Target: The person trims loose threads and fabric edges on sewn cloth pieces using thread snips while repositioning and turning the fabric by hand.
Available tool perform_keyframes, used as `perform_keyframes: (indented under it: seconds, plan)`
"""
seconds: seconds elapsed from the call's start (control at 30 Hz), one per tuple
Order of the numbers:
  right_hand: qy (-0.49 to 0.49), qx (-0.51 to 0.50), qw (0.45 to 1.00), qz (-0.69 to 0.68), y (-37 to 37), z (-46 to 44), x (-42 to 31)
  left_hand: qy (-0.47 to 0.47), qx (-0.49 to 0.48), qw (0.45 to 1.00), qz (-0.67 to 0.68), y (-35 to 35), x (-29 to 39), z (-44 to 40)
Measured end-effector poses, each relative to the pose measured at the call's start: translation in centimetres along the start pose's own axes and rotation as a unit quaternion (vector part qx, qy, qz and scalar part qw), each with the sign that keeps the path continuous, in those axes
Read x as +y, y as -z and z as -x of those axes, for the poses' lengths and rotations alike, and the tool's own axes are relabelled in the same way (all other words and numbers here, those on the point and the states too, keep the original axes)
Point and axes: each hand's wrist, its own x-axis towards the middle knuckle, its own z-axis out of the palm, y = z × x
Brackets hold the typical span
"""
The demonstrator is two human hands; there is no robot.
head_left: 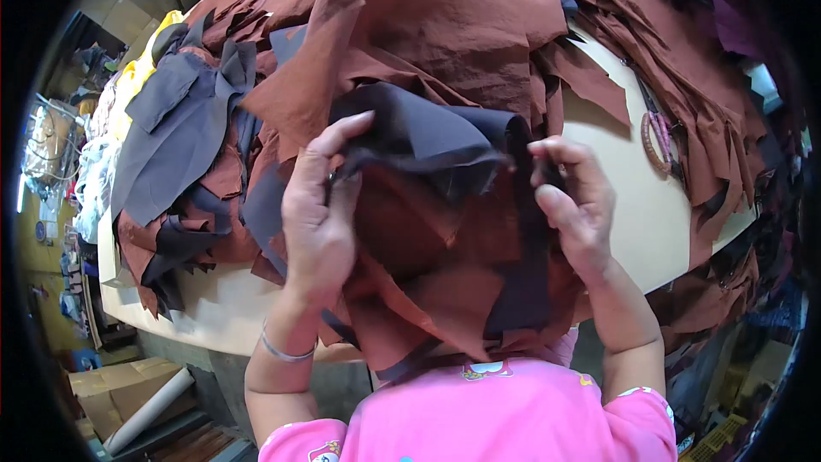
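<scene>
My left hand [321, 214] is closed on the left edge of a dark grey fabric piece [428, 133], with the thumb and fingers pinching it. The piece is folded and sags toward the right, its lower edge slightly blurred. Just beyond its right side, my right hand [575, 197] is curled, thumb and fingertips close together around something dark that I cannot make out. Reddish-brown fabric pieces [428, 26] lie in a heap under and behind both hands. More brown cloth [453, 299] hangs over the table edge against the pink shirt.
The pale table [641, 231] shows at the right and along the front. Scissors [657, 137] with wrapped handles lie to the right beside a long brown fabric pile [676, 60]. Grey cut pieces [175, 137] are stacked at left. A cardboard box [128, 385] stands below on the left.
</scene>
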Motion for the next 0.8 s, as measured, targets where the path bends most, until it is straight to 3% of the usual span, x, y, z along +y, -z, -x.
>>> perform_keyframes:
  seconds: [0.03,0.1,0.17,0.2,0.23,0.3,0.43,0.47,0.57,0.63,0.7,0.73,0.8]
  plan:
    - [0.043,-0.006,0.999,-0.024,0.4,-0.1,-0.4,-0.1,-0.014,0.983,-0.154,-0.3,0.2,0.0]
    - [0.126,-0.006,0.985,-0.115,-0.1,-0.6,-2.3,-0.209,-0.126,0.944,-0.222,-1.9,0.1,-0.1]
    - [0.167,0.031,0.986,0.005,-0.4,-1.4,-3.5,-0.275,-0.232,0.893,-0.269,-4.5,0.8,0.1]
    - [0.153,0.04,0.986,0.048,-0.6,-1.7,-3.7,-0.272,-0.265,0.902,-0.206,-6.2,0.5,0.7]
    - [0.092,0.03,0.994,0.051,-0.7,-1.8,-3.2,-0.231,-0.268,0.904,-0.239,-7.4,0.5,1.3]
    - [-0.012,0.004,1.0,0.023,-0.4,-1.9,-1.3,-0.217,-0.373,0.816,-0.383,-7.4,1.8,2.1]
    - [-0.058,0.042,0.996,-0.061,2.3,-1.0,0.6,-0.291,-0.361,0.863,-0.199,-4.3,4.8,2.0]
    - [-0.065,0.066,0.991,-0.095,3.1,-0.7,-0.2,-0.297,-0.373,0.874,-0.094,-3.4,5.7,2.3]
    - [-0.027,0.119,0.991,-0.047,5.3,-0.2,-1.5,-0.316,-0.33,0.882,0.114,-1.9,8.0,4.1]
    - [-0.025,0.148,0.989,0.013,5.4,-0.5,-1.4,-0.352,-0.242,0.895,0.127,-1.9,9.9,5.2]
    - [-0.031,0.178,0.979,0.091,5.1,-1.1,-1.1,-0.404,-0.034,0.907,0.115,-4.9,10.6,6.1]
    - [-0.037,0.195,0.97,0.141,4.8,-1.2,-0.9,-0.378,0.012,0.922,0.084,-5.3,11.3,6.2]
    - [-0.053,0.231,0.937,0.256,4.3,-1.4,-1.1,-0.288,-0.014,0.957,0.014,-4.7,13.0,6.6]
